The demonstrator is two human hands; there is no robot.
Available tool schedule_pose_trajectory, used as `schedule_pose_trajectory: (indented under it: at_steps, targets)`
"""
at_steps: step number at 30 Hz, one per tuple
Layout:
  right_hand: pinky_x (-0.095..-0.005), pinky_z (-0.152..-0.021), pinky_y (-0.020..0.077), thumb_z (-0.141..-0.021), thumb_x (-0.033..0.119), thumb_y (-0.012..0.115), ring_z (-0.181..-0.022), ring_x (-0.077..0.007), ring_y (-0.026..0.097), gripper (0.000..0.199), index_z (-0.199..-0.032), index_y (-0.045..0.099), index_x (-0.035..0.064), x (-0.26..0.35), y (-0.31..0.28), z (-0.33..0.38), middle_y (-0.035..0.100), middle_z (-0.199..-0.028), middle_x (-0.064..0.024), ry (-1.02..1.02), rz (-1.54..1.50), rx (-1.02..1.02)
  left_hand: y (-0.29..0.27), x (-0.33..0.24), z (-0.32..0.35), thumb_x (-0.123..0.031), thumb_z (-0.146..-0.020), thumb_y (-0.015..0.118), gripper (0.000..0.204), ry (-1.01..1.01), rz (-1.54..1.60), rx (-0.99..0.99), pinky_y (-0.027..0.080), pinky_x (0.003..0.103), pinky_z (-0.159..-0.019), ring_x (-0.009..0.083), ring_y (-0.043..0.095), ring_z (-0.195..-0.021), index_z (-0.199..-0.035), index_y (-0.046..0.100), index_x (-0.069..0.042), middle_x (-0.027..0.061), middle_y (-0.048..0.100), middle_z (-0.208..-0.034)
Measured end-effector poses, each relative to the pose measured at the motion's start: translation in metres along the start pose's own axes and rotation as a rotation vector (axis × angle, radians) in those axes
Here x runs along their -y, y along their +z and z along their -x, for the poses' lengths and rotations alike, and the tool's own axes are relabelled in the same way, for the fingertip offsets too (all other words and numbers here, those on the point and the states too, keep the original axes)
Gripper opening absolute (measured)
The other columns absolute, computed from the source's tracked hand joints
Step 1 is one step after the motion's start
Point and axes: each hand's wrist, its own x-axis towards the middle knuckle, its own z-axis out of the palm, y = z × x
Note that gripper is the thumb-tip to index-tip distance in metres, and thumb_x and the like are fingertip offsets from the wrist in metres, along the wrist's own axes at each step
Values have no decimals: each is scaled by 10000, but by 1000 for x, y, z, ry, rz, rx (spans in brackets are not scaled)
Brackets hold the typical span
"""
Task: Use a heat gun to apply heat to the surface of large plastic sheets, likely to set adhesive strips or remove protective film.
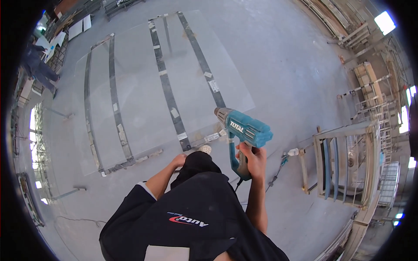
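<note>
The right hand [251, 157] is wrapped tight around the grip of a teal heat gun [244, 130], fingers curled fully round the handle, with the tool held upright and its grey nozzle pointing left toward the near edge of the glass sheet [143, 82]. A black cord [237, 185] drops from the bottom of the handle. The left hand [178, 161] hangs just in front of the person's dark knee, close to the near edge of the glass sheet; whether its fingers are spread or closed I cannot tell, as the knee hides most of them. A shoe tip [204, 149] shows just beside the glass sheet's near corner. The glass sheet lies flat over dark bars [167, 91] with taped patches along them. Right of the glass sheet stands a wooden rack [344, 165] holding panes. Beyond the glass sheet's far left corner another person [39, 65] in dark clothes stands.
</note>
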Motion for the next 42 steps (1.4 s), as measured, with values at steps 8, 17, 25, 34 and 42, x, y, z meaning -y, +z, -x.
schedule_pose_trajectory:
  at_steps: [8,17,25,34,42]
  targets:
    - [-277,-596,500,-913,97,644,-651,-142,635,120,-975,652,-5,45,-68,-89,675,-856,-81,-88,191,101,31,-18,-66,-409,-870,489,413,-499,175,74,533,413,-564,277,680,-719,-1058,703,-110,137,690,-851]
    - [-282,-584,498,-899,97,676,-638,-141,627,146,-1011,648,8,52,-154,-184,676,-850,-84,-21,78,228,83,-86,-78,-335,-876,495,397,-729,304,-228,525,449,-730,388,666,-806,-986,668,4,236,673,-830]
    - [-317,-563,516,-851,90,711,-645,-193,626,265,-1081,623,-7,85,-281,-254,683,-879,-146,8,-8,299,211,-189,-61,-346,-922,496,386,-973,274,-298,539,458,-740,343,697,-836,-1149,662,-82,221,695,-885]
    - [-271,-588,453,-977,333,524,-667,-152,534,410,-1174,549,-26,107,-346,-328,585,-953,-112,-133,80,410,436,-251,-75,-495,-860,528,516,-1218,830,-198,542,431,-841,284,693,-929,-1191,659,-121,131,716,-1023]
    - [-220,-626,408,-1030,430,414,-697,-82,472,569,-1438,395,34,188,-301,-361,536,-966,-7,-211,103,596,490,-263,-205,-544,-936,421,561,-968,1823,-881,503,491,-742,282,644,-873,-1285,531,-119,79,686,-986]
